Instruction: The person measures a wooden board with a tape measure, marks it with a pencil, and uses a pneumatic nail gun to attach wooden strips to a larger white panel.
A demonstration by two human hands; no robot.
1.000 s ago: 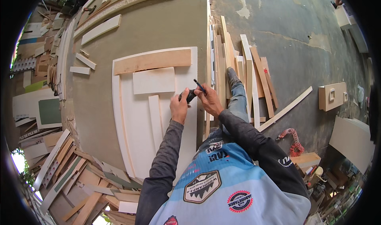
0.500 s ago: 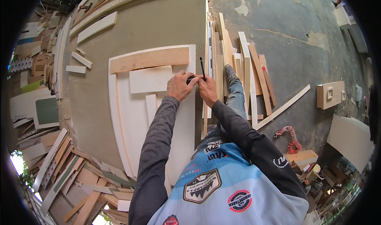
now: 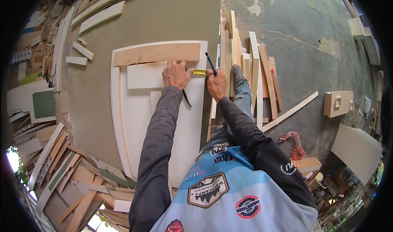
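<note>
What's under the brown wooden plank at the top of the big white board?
The brown plank lies across the big white board, overlapping a smaller white panel just below it. What the plank covers cannot be seen.

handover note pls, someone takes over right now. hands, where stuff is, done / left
Left hand: pressed flat on the white board, holding down the yellow tape measure.
Right hand: holds a pencil, tip near the tape's end at the board's right edge.
Plain wood plank lies across the top of the board, just above the hands; offcuts are stacked to the right.
Done: tape laid across the board. No pencil mark can be made out.
Left: probably marking at the tape; the tape stays put only while it is pressed.
</note>
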